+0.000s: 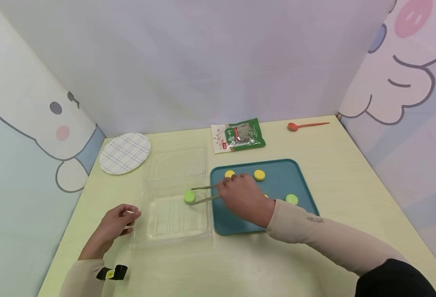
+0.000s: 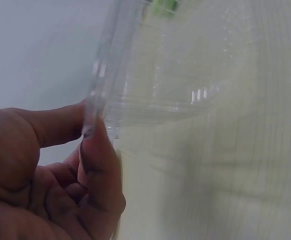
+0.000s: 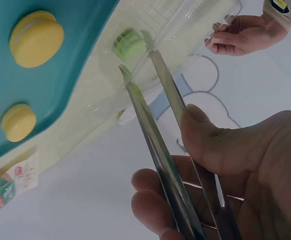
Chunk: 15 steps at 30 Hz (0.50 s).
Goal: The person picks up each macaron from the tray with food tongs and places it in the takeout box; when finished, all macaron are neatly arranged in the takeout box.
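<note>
In the head view my left hand (image 1: pixel 115 225) is at the left rim of a clear plastic clamshell box (image 1: pixel 177 239). Thumb and fingers pinch that rim (image 2: pixel 96 107) in the left wrist view. My right hand (image 1: pixel 245 198) reaches across a teal tray (image 1: pixel 236 225), holding metal tongs (image 3: pixel 155 135). The tongs' two tips stand apart around the near side of a green macaron (image 1: pixel 189 196), over the right part of the box's base. Yellow macarons (image 1: pixel 259 175) and another green macaron (image 1: pixel 291 199) lie on the tray; my right hand partly hides others.
Behind the tray lies a green and white packet (image 1: pixel 239 136) with dried contents. A red spoon (image 1: pixel 307 125) is at the back right. The checked plate (image 1: pixel 125 153) sits at the back left, beside the box's opened lid (image 1: pixel 177 165). A wall closes off the table's back.
</note>
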### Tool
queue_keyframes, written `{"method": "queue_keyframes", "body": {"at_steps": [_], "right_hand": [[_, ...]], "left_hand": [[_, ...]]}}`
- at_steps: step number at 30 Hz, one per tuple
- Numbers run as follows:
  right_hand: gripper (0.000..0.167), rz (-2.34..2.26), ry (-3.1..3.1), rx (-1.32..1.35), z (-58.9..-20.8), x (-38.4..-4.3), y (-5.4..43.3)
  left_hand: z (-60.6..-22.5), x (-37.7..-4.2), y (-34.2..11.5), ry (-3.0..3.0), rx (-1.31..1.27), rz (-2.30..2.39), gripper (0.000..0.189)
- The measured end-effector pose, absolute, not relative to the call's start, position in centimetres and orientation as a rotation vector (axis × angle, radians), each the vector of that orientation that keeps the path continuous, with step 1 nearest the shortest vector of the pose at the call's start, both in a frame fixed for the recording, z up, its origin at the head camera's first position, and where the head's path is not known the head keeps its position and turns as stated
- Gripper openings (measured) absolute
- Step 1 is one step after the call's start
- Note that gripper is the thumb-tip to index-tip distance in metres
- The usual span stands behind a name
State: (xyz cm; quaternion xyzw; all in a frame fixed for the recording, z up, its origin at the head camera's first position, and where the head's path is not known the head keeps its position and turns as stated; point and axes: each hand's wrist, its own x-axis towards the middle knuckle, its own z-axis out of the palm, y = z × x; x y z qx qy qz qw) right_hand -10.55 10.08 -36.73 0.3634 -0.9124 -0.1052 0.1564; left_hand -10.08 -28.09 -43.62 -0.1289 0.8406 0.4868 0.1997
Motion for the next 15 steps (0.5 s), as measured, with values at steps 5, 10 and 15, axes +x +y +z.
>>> {"method": "queue_keyframes", "body": {"at_steps": [5,10,15], "right_hand": [[0.028,-0.152,-2.684,0.996,-37.8,-10.2,11.5],[0.031,0.01,-2.638,0.969,-39.3,-9.9,12.9],[0.039,0.25,-2.607,0.887,-40.8,-9.7,14.3]], "left_hand": [[-43.5,-10.0,-28.1,2.361,-0.351,1.356,0.038],[-43.3,-10.0,-28.0,2.37,-0.345,1.354,0.038],[-43.3,-10.1,-27.9,2.37,-0.352,1.353,0.036]]}}
